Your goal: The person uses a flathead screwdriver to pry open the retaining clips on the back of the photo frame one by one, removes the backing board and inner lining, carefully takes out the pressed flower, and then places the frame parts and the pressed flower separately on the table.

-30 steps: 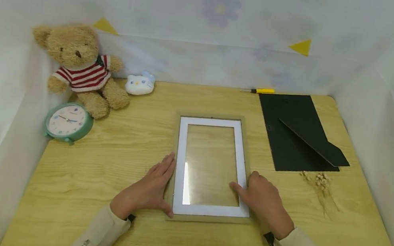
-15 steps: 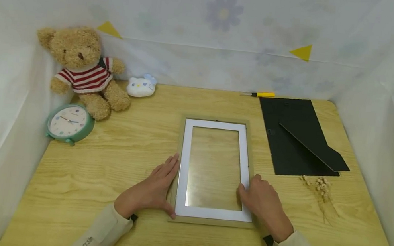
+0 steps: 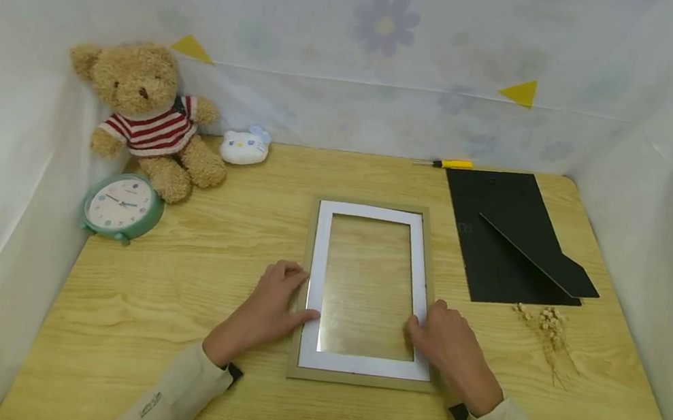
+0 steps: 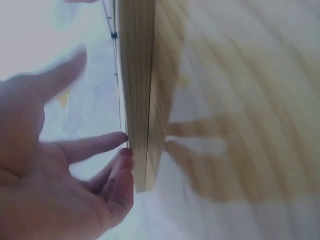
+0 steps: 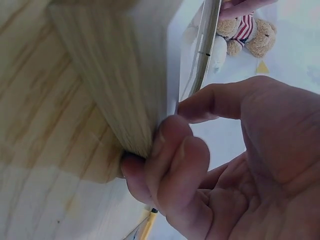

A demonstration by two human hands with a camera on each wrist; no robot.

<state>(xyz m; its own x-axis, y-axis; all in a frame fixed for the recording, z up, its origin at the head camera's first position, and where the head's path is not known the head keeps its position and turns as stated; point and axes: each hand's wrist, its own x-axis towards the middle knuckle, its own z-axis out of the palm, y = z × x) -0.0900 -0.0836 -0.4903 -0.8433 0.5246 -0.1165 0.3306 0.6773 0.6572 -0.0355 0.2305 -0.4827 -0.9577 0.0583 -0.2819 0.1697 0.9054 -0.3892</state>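
Observation:
A light wooden picture frame (image 3: 357, 379) lies on the table with a white mat (image 3: 363, 365) inside its rim. Through the mat's opening a clear pane (image 3: 368, 288) shows the wood grain. My right hand (image 3: 452, 338) grips the frame's near right side, thumb over the mat and curled fingers against the outer wood. On the opposite side is my left hand (image 3: 267, 305). Its fingertips (image 4: 122, 137) touch the frame's inner edge, while the thumb (image 4: 75, 65) stands apart, raised over the mat. The mat's far edge looks slightly bowed.
To the right lies a black backing board (image 3: 461, 250) with a propped stand leg, dried flowers (image 3: 551, 321) below it. A yellow screwdriver (image 3: 455, 163) is at the back edge. A teddy bear (image 3: 143, 114), white plush (image 3: 244, 148) and green alarm clock (image 3: 121, 206) stand left.
My left hand has shifted from lying flat along the frame's side to fingertips at its edge, thumb swung up over the mat. The right hand keeps its grip; the frame slid slightly right in view.

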